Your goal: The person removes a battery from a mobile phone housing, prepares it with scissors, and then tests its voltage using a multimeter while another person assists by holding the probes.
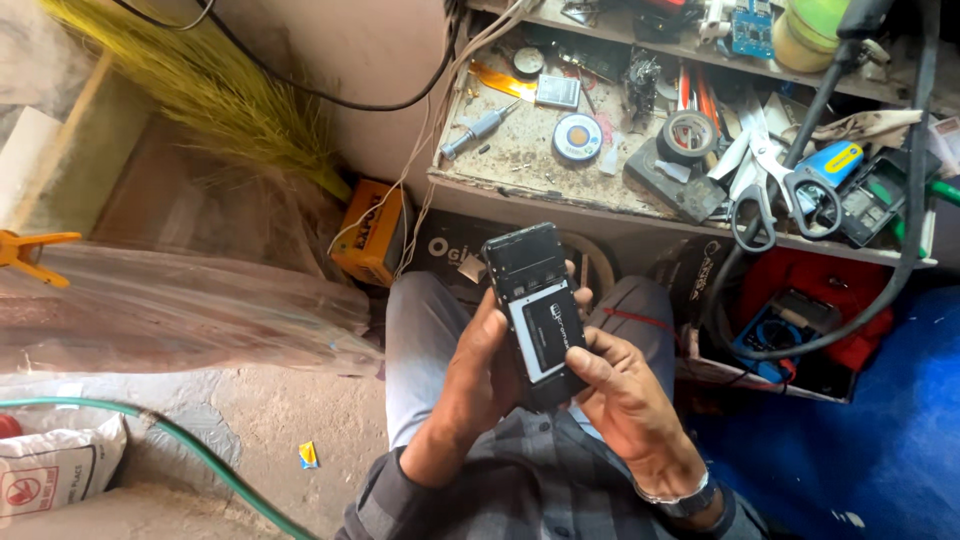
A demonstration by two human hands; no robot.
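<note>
Head view, looking down past the person's knees. The mobile phone (535, 312), its back cover off and a black battery (548, 333) with a white label seated in its frame, is held above the lap, just below the front edge of the cluttered worktop (520, 155). The left hand (478, 375) cradles the phone from the left, fingers closed round its edge and underside. The right hand (625, 395) grips the phone's lower right side, its thumb lying on the battery's lower corner.

The step in hand appears to be seating or freeing the battery; which of the two cannot be told. Either would call for steady thumb pressure along the battery while the left hand keeps the frame from twisting.

Above the phone on the worktop lie scissors (768, 190), a roll of tape (688, 135) and a screwdriver (478, 130). Left of the phone stands an orange box (372, 235). The phone's front face and most left fingertips are hidden; the shelf below the worktop is in shadow and hard to make out.
</note>
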